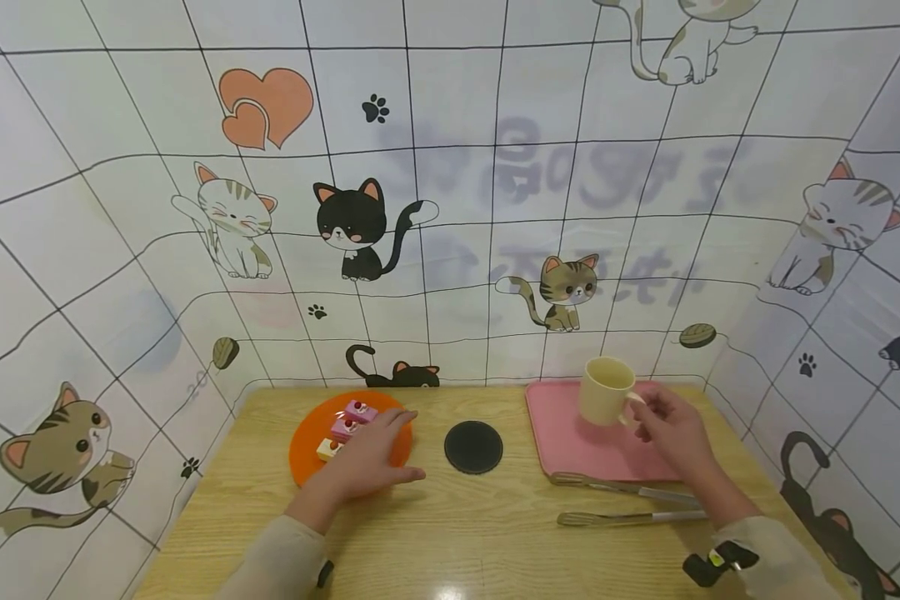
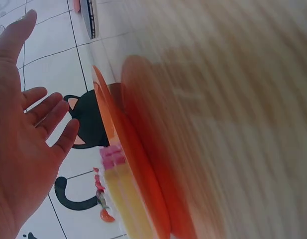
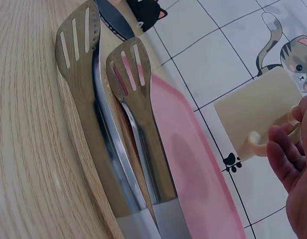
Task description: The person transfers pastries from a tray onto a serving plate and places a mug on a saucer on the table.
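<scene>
My right hand [image 1: 675, 427] pinches the handle of a cream mug [image 1: 602, 402] above the pink tray [image 1: 566, 446]. The right wrist view shows a gap between the mug and the tray. On the left, my left hand [image 1: 367, 458] is spread over the near right part of an orange plate [image 1: 305, 450], fingers relaxed and holding nothing. Small cake slices, two pink [image 1: 360, 411] and one yellow [image 1: 328, 450], sit on this plate, partly hidden by the hand. In the left wrist view, the palm [image 2: 24, 154] stands apart from the plate.
A black round coaster [image 1: 473, 447] lies between plate and tray. One pair of slotted metal tongs [image 1: 596, 482] lies along the tray's front edge, another pair [image 1: 607, 519] nearer to me. The cat-patterned wall cloth [image 1: 457, 192] encloses the wooden table's back and sides.
</scene>
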Motion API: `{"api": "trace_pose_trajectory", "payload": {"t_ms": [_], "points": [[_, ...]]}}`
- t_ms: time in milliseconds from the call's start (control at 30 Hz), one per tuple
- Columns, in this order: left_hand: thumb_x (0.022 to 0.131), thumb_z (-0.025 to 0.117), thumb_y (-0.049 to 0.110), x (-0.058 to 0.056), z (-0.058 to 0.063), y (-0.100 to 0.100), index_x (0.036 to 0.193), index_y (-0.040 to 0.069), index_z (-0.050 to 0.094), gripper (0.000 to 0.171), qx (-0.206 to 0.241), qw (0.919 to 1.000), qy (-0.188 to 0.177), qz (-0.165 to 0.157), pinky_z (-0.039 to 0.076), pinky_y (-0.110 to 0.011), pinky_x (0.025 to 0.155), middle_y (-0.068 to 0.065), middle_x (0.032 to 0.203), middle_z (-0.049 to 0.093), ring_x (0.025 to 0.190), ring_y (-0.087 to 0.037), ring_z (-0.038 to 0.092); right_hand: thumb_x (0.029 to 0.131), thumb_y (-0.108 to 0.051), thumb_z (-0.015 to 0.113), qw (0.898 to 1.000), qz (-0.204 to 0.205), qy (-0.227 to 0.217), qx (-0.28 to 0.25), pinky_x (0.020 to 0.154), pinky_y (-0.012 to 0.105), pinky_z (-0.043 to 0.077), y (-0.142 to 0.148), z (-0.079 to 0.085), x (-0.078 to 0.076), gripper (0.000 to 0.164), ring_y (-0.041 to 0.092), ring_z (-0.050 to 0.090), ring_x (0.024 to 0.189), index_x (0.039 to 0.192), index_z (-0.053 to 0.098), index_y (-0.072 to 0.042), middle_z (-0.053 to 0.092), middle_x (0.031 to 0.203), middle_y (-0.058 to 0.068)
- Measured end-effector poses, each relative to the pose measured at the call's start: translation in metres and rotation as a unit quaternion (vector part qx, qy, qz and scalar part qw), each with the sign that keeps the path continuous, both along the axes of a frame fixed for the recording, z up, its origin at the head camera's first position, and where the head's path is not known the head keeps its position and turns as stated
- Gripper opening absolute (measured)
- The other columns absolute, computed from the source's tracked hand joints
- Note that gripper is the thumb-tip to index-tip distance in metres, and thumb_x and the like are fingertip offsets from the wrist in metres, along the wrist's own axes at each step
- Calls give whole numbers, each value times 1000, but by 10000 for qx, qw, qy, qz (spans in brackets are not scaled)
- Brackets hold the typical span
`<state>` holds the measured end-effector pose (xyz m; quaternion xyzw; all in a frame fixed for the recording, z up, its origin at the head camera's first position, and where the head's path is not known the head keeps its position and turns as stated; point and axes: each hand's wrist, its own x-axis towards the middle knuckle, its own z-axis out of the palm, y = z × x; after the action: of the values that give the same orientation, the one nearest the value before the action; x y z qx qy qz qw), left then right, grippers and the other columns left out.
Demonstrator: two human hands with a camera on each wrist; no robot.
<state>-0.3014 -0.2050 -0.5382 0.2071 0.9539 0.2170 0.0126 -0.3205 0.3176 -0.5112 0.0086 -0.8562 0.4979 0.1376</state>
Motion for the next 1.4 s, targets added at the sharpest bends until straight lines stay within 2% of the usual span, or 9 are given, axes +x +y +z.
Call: {"api": "trace_pose_trajectory", "payload": {"t_ms": [233, 433, 567, 833, 1200, 1400], "points": [[88, 84, 70, -7, 2, 13, 172, 19, 41, 107, -123, 9997, -61, -181, 38, -58, 128, -8, 176, 40, 159, -34, 42, 113, -25, 68, 9998, 173, 27, -25, 66, 29, 65, -10, 0, 0, 25, 16, 71, 72, 121, 64, -2, 69, 103, 18], [84, 90, 65, -15, 1, 24, 171, 17, 43, 110, -128, 9994, -222, -237, 41, -55, 127, -6, 172, 44, 156, -32, 47, 111, -16, 70, 9992, 336, 206, -108, 63, 29, 65, -19, 0, -1, 19, 16, 70, 68, 117, 67, 3, 69, 99, 19], [83, 92, 63, -20, 0, 31, 170, 14, 43, 112, -134, 9989, -334, -311, 38, -54, 128, -8, 173, 43, 158, -32, 44, 111, -15, 70, 9989, 381, 264, -114, 62, 29, 64, -25, 1, 1, 21, 15, 69, 67, 113, 68, 5, 70, 97, 19], [82, 89, 67, -33, -8, 45, 173, 16, 39, 115, -229, 9972, -604, -379, 33, -53, 131, -6, 178, 38, 164, -31, 36, 112, -22, 69, 9989, 425, 126, -144, 64, 28, 64, -32, 0, 3, 25, 14, 68, 70, 111, 67, 3, 69, 97, 23], [83, 91, 65, -47, -20, 60, 170, 15, 43, 112, -356, 9957, -594, -613, 33, -49, 132, -5, 175, 43, 162, -29, 38, 113, -23, 69, 9988, 440, 87, -187, 63, 29, 63, -36, -5, 5, 22, 17, 68, 68, 107, 65, -2, 69, 93, 19], [83, 94, 57, -54, -22, 66, 168, 12, 46, 107, -305, 9949, -595, -749, 35, -49, 131, -7, 172, 47, 159, -30, 43, 113, -25, 68, 9988, 473, 146, -67, 62, 29, 62, -37, -5, 7, 23, 17, 68, 68, 107, 64, -3, 69, 96, 25]]}}
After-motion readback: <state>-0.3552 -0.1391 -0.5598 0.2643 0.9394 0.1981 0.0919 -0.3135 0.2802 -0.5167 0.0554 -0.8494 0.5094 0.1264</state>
